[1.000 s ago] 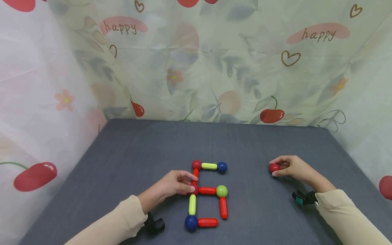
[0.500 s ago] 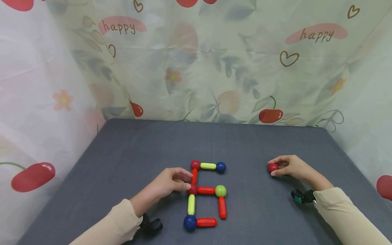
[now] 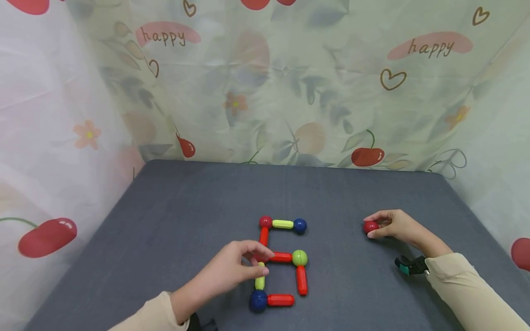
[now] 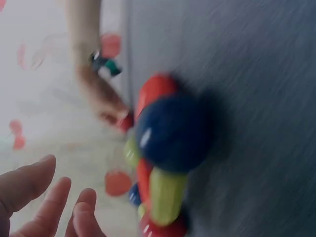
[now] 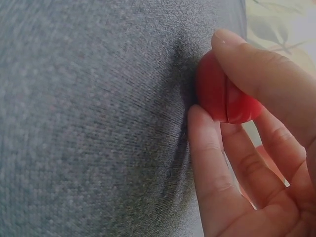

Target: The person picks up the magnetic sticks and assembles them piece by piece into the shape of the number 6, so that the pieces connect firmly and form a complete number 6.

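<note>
In the head view my left hand [image 3: 227, 269] hovers over the left side of a shape of balls and rods, fingers loosely bent and apart. It hides the middle red ball; a yellow rod [image 3: 259, 283] runs from under it to a large blue ball [image 3: 258, 300] with a red rod [image 3: 280, 300]. Another red rod [image 3: 282, 257] joins a green ball [image 3: 300, 258], from which a third red rod [image 3: 302, 280] points nearer. In the left wrist view, nothing lies between the left fingers [image 4: 30, 182]. My right hand [image 3: 399, 228] pinches a separate red ball [image 5: 212, 89] at the table surface.
The far end of the shape has a red ball [image 3: 266, 222], a yellow rod [image 3: 283, 224] and a small blue ball [image 3: 300, 225]. All lie on the dark grey table [image 3: 198, 197]. A printed curtain [image 3: 285, 92] hangs behind and along both sides.
My left hand has let go of the middle red ball and moved nearer the person, now over the yellow rod. The right hand has stayed in place on its red ball.
</note>
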The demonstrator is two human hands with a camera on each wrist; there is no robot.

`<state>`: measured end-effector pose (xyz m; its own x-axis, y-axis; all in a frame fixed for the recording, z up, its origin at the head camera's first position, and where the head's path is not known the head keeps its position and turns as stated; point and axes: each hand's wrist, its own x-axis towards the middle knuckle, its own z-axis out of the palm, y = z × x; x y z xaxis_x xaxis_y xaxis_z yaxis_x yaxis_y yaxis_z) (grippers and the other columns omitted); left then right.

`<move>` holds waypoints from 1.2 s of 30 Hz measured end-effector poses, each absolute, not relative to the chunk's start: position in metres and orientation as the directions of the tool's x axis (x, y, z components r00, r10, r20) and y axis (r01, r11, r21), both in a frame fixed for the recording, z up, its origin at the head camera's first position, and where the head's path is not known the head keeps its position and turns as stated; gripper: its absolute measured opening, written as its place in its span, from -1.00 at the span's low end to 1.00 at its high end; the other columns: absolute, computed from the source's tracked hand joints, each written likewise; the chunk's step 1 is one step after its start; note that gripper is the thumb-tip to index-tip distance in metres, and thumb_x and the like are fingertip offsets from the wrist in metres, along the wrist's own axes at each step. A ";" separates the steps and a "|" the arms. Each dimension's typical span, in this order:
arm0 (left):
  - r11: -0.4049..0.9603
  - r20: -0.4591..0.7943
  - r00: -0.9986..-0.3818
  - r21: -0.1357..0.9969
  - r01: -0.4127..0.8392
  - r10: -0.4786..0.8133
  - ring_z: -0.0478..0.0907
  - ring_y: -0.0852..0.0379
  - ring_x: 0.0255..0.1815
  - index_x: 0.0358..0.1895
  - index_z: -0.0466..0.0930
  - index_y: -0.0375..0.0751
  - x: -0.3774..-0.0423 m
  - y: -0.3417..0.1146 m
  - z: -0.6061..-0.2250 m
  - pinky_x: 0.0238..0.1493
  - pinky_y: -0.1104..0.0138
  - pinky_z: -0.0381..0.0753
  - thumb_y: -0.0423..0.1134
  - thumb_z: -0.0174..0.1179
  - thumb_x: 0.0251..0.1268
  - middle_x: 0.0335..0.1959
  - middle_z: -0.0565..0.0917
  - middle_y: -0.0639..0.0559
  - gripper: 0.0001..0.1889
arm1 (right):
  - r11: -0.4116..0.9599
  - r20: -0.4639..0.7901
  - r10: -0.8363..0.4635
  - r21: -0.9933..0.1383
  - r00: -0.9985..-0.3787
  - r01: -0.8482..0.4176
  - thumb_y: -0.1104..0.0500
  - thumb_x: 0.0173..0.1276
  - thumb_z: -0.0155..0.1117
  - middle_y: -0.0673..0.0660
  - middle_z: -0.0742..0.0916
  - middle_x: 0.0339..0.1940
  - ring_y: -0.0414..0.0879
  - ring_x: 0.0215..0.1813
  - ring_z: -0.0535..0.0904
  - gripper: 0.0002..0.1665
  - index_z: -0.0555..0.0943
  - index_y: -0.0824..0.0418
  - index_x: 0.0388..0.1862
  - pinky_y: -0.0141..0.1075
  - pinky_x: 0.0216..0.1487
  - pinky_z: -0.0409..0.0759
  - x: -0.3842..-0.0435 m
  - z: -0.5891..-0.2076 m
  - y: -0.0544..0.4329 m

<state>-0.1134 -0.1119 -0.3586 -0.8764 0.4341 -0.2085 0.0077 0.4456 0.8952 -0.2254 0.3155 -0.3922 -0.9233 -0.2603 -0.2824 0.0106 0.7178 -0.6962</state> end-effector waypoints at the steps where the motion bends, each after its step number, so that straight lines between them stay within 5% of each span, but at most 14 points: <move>1: 0.462 -0.225 -0.868 0.887 0.005 0.442 0.50 0.12 -0.34 -0.07 0.68 -0.07 -0.110 -0.109 -0.360 -0.45 0.34 0.46 -0.23 0.41 0.12 -0.25 0.67 0.02 -0.73 | 0.716 -0.282 -0.261 -0.698 -0.923 0.011 0.05 0.13 0.51 0.24 0.69 0.00 -0.09 -0.13 0.54 -0.35 0.57 0.35 0.14 -0.32 -0.20 0.53 -0.225 -0.392 0.315; 6: 0.592 -0.311 -0.829 0.805 0.029 0.464 0.44 0.19 -0.54 -0.20 0.71 0.03 -0.098 -0.095 -0.373 -0.53 0.39 0.42 -0.25 0.44 0.05 -0.37 0.64 0.20 -0.78 | 0.706 -0.275 -0.272 -0.708 -0.922 0.003 0.06 0.13 0.51 0.24 0.70 0.00 -0.12 -0.14 0.55 -0.35 0.57 0.36 0.14 -0.34 -0.21 0.53 -0.225 -0.392 0.315; 15: 0.741 -0.355 -0.821 0.661 0.118 0.447 0.46 0.30 -0.40 -0.24 0.72 0.13 -0.094 -0.084 -0.385 -0.32 0.41 0.51 -0.22 0.46 0.02 -0.42 0.58 0.31 -0.78 | 0.713 -0.284 -0.258 -0.701 -0.924 0.017 0.05 0.11 0.52 0.24 0.70 0.00 -0.10 -0.14 0.54 -0.34 0.58 0.35 0.13 -0.34 -0.21 0.53 -0.226 -0.393 0.315; 36: 0.756 -0.356 -0.815 0.638 0.145 0.457 0.45 0.30 -0.45 -0.30 0.71 0.11 -0.097 -0.081 -0.387 -0.35 0.39 0.45 -0.24 0.46 0.01 -0.47 0.58 0.31 -0.81 | 0.724 -0.253 -0.294 -0.688 -0.922 -0.042 0.05 0.13 0.51 0.24 0.69 -0.02 -0.12 -0.14 0.55 -0.39 0.60 0.35 0.09 -0.35 -0.22 0.52 -0.225 -0.390 0.313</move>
<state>-0.0970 -0.0809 -0.3872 -0.8150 0.4568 -0.3564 0.1448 0.7562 0.6381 -0.2254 0.3130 -0.3897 -0.9216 -0.2943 -0.2529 -0.0424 0.7243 -0.6882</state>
